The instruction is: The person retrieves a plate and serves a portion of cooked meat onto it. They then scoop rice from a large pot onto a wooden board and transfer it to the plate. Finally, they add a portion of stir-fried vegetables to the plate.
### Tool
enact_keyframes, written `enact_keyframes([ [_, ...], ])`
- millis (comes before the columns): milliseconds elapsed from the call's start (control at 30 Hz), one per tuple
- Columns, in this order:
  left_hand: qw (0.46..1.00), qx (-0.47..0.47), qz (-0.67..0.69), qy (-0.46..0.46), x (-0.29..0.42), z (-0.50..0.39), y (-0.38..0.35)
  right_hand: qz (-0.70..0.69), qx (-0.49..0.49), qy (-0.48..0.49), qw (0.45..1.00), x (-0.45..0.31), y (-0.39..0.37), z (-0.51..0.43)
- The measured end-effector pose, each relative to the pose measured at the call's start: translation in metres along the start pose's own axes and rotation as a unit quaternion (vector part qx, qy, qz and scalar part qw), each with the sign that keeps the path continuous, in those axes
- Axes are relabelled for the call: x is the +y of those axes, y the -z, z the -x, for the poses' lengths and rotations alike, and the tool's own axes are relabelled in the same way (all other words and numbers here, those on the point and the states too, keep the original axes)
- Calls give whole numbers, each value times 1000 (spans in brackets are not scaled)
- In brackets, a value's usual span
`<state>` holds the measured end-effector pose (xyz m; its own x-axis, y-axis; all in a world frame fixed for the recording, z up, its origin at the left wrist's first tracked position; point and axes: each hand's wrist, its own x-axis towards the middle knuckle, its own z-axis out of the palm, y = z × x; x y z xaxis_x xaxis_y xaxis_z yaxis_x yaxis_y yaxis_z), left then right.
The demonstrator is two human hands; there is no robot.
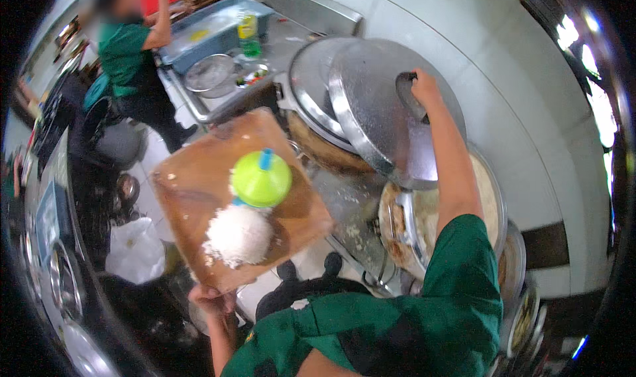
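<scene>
My left hand grips the near corner of a brown board. A mound of white rice lies on the board. Touching or close beside it is a lime-green round plastic utensil with a blue handle. My right hand is closed around the black handle of a large round metal lid, which is tilted. Behind this lid, partly hidden, a second metal lid covers a large stained pot. Below the held lid, a wide metal pot with pale contents is partly uncovered; my right arm hides some of it.
A co-worker in a green shirt stands at the upper left, by a blue-grey tub. A bottle of green liquid and a round mesh strainer are on the counter. A white plastic bag lies left of the board. More pans line the lower right.
</scene>
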<state>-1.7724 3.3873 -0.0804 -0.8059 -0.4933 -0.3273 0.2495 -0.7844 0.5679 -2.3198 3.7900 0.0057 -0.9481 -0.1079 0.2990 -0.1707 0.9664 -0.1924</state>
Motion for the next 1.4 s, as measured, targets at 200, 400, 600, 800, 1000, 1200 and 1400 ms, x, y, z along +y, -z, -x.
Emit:
enact_keyframes([
  [200,976,-214,14,26,21,-24,0,12,17,-82,996,91,108,119],
  [400,970,-237,40,-39,16,-17,-38,42,4,-135,990,124,158,242],
  [600,913,-386,107,72,24,-37,-42,33,13,-70,997,43,184,315],
  [800,868,-453,73,189,61,-36,-47,49,8,-166,985,-117,195,414],
  [1000,741,-551,33,382,134,68,78,25,258,-103,960,-319,250,756],
  [1200,630,-574,4,524,133,177,121,-54,353,-333,873,-355,208,1113],
  [1400,553,-572,-96,598,61,342,130,-143,331,-717,597,-438,137,1350],
])
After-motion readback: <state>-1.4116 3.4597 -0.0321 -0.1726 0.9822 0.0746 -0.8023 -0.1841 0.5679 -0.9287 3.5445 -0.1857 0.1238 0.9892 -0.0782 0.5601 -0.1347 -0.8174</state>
